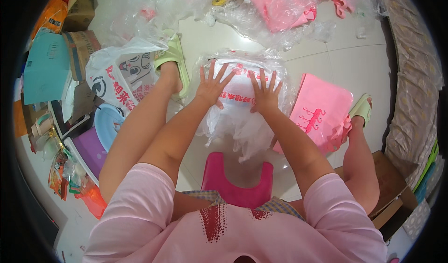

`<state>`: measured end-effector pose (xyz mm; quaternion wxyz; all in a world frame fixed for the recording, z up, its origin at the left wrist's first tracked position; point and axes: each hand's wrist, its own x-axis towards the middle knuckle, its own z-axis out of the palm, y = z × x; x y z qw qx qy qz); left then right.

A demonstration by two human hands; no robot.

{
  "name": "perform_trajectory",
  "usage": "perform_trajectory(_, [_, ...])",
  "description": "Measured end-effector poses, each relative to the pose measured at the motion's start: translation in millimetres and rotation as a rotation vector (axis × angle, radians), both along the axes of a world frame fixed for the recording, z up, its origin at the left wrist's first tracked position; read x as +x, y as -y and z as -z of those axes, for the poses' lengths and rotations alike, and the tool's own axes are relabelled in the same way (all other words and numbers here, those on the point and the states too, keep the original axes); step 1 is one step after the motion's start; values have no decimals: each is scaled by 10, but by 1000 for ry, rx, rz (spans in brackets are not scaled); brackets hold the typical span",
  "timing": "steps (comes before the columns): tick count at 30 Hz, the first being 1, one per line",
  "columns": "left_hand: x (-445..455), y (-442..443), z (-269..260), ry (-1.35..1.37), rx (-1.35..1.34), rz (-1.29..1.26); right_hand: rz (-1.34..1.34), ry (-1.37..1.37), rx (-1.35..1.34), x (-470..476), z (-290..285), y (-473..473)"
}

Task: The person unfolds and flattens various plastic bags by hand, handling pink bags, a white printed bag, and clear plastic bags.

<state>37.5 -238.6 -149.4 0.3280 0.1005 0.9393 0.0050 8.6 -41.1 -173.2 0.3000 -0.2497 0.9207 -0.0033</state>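
Observation:
Both palms rest on a white plastic bag (238,83) printed in red, which lies flat on the floor between my feet. Fingers spread, my left hand (212,86) presses its left side. My right hand (266,92), also spread, is on its right side. Clear plastic film (287,77) shows around the bag, and its loose translucent end (245,133) trails towards me. To the right of my right hand lies a folded pink bag (323,98) with a flamingo print. Neither hand grips anything.
A magenta plastic stool (238,189) is under me. Crumpled clear film (140,11) and pink bags (280,4) cover the far floor. A printed white bag (119,74), a blue basin (106,126) and a teal box (47,63) stand left. A cardboard box (392,196) sits right.

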Motion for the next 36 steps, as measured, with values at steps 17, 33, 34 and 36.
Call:
perform_trajectory(17, [428,-174,-437,-4,-13,172,-8,0,-208,652,-432,-219])
perform_trajectory(33, [-157,-1021,-532,-136,369,-36,488,-100,-706,203,-452,-309])
perform_trajectory(34, [-328,-1117,-580,-163,420,-117,604,-108,-732,50,-520,-374])
perform_trajectory(36, [-638,-1275,-584,-280,583,-230,721,-257,-864,-210,-529,-544])
